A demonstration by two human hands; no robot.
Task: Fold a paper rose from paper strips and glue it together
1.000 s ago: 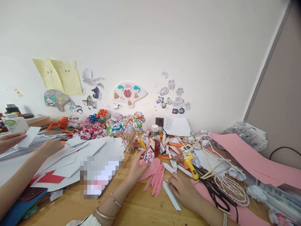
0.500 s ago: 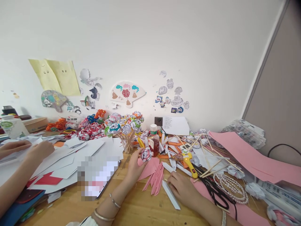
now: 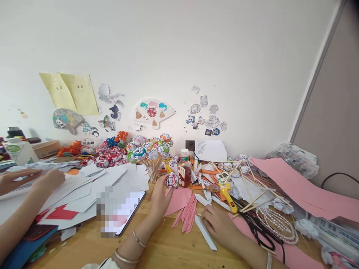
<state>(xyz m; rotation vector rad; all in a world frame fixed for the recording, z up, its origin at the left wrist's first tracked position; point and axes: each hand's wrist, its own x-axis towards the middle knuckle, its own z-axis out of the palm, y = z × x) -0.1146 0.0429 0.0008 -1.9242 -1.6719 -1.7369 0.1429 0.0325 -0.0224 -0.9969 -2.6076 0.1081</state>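
Observation:
My left hand [image 3: 159, 196] is closed round a small rolled paper rose [image 3: 171, 180], held just above the wooden table [image 3: 168, 248] beside a brown glue bottle [image 3: 184, 173]. My right hand [image 3: 218, 224] rests palm down on the table, fingers curled over a folded white paper strip [image 3: 205, 232]. Between the two hands lie several pink paper petals [image 3: 186, 209]. A bunch of paper roses on sticks [image 3: 150, 149] stands behind my left hand.
Another person's hands [image 3: 46, 179] work on white paper sheets [image 3: 92, 186] at the left. A phone [image 3: 120, 213] lies left of my left arm. A yellow glue gun [image 3: 226, 194], black scissors [image 3: 256, 228], wooden skewers [image 3: 252, 190], a pearl string [image 3: 277, 224] and pink card [image 3: 303, 190] crowd the right.
My left hand has carried the paper rose a little away and to the left, closer to the glue bottle. My right hand has stayed on the white strip. The other person's hands shifted slightly.

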